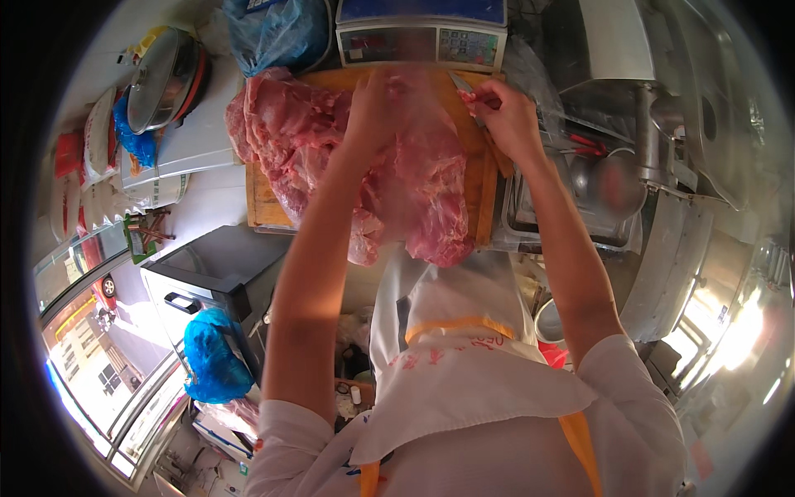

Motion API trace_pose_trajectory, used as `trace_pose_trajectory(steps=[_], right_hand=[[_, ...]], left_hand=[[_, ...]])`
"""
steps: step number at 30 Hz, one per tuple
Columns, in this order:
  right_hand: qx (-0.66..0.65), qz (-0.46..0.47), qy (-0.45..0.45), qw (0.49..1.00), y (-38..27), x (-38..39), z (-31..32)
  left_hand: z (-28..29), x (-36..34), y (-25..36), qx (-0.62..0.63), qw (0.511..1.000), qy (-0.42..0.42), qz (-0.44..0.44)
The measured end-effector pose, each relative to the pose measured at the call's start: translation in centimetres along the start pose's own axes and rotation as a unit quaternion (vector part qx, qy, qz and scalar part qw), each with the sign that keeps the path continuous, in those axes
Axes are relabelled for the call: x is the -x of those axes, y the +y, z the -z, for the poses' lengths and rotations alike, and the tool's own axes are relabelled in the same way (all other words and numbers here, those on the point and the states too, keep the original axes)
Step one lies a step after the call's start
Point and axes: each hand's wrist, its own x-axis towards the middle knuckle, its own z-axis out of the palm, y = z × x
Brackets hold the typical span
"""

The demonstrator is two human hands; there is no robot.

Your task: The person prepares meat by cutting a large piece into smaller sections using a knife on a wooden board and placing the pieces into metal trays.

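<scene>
A large slab of raw red meat (302, 132) lies across a wooden cutting board (263, 203), with its near end hanging over the front edge. My left hand (374, 108) rests on the far middle of the meat; its fingers are partly lost in haze and against the flesh. At the board's far right corner, my right hand (509, 120) is closed in a pinch around a small reddish scrap of meat (469, 98). A metal blade tip (459, 80) shows just beyond these fingertips; how it joins a handle is hidden.
A weighing scale (422, 45) stands behind the board, beside a blue plastic bag (277, 37). On the right are a metal tray (522, 224) and a steel grinding machine (650, 141). A lidded pan (161, 79) sits left. A blue bag (215, 356) hangs lower left.
</scene>
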Motion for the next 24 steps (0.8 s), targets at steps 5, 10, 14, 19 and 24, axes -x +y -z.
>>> trace_pose_trajectory(steps=[5,10,14,19,24], right_hand=[[-0.067,-0.033,0.012,0.997,1.5,0.4,-0.3],[0.025,0.099,-0.026,0.994,-0.7,-0.8,-2.5],[0.041,0.303,-0.012,0.952,-2.1,-4.0,-5.8],[0.191,0.337,-0.104,0.916,0.8,-4.8,-9.0],[0.200,0.257,-0.224,0.919,-2.2,-4.6,-2.8]], left_hand=[[-2.6,-6.5,-4.8,-0.026,0.991,-0.131,0.007],[-2.8,-7.5,-7.5,0.127,0.965,-0.198,0.117],[-1.7,-8.9,-4.2,0.134,0.948,-0.249,0.148],[-1.7,-9.5,-6.3,0.109,0.948,-0.253,0.161],[-2.4,-9.0,-6.1,0.158,0.960,-0.188,0.133]])
